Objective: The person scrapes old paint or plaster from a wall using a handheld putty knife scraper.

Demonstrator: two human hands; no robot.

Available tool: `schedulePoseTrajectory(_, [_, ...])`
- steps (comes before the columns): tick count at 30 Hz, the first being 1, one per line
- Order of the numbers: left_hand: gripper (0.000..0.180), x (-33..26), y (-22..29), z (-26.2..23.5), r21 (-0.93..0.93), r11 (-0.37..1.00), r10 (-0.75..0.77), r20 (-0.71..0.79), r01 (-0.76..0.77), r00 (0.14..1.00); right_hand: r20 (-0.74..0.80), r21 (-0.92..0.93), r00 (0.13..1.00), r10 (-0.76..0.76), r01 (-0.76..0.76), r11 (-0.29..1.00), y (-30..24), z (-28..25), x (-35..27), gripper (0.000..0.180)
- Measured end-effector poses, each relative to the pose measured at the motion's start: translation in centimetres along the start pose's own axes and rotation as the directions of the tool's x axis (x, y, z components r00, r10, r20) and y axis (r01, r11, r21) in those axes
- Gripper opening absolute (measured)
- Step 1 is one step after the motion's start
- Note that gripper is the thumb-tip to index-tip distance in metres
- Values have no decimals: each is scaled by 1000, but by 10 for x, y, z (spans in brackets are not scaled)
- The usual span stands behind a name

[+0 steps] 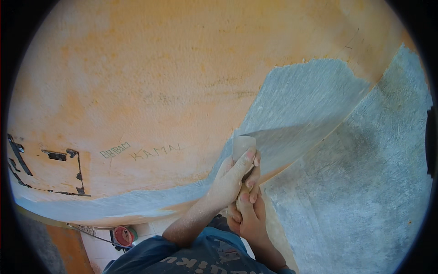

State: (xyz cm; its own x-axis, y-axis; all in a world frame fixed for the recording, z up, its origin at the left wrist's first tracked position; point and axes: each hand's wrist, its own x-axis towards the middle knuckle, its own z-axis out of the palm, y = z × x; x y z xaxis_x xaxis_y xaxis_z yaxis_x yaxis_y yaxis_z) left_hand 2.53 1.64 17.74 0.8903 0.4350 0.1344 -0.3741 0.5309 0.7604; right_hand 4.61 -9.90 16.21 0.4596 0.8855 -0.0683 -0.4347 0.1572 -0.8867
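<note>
Both of my hands are closed round one scraper (243,144), its broad flat pale blade pointing up toward the wall. My left hand (229,177) grips high, near the blade, with its thumb laid along the tool. Lower down, my right hand (252,211) wraps round the handle, most of which the fingers hide. Pale dust coats my hands and forearms. The blade is at the left border of a bare grey patch (315,91), where peach-orange paint (182,77) begins. Whether its edge touches the wall, I cannot tell.
A wall corner runs diagonally at right, and the grey wall (342,205) beyond it is stripped. Black tape-like strips (57,155) and hand-drawn marks are on the painted wall at left. Below stands a red bucket (123,236) on a white tiled floor (98,249).
</note>
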Motion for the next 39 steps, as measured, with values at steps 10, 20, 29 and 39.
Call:
schedulePoseTrajectory(10, [37, 13, 15, 5, 57, 997, 39, 74, -43, 996, 49, 10, 995, -84, 83, 996, -13, 3, 16, 21])
schedulePoseTrajectory(20, [39, 12, 9, 4, 14, 995, 99, 79, -100, 992, 289, 89, 956, -49, 24, 996, -6, -31, 18, 23])
schedulePoseTrajectory(29, [58, 17, -7, -2, -223, 958, 234, 249, -180, 940, 395, -48, 916, -72, 99, 994, -8, -59, 28, 22])
schedulePoseTrajectory(39, [47, 10, -12, 6, 96, 979, 181, 5, -181, 983, 351, -149, 932, -88, 148, 978, -9, -64, 24, 19])
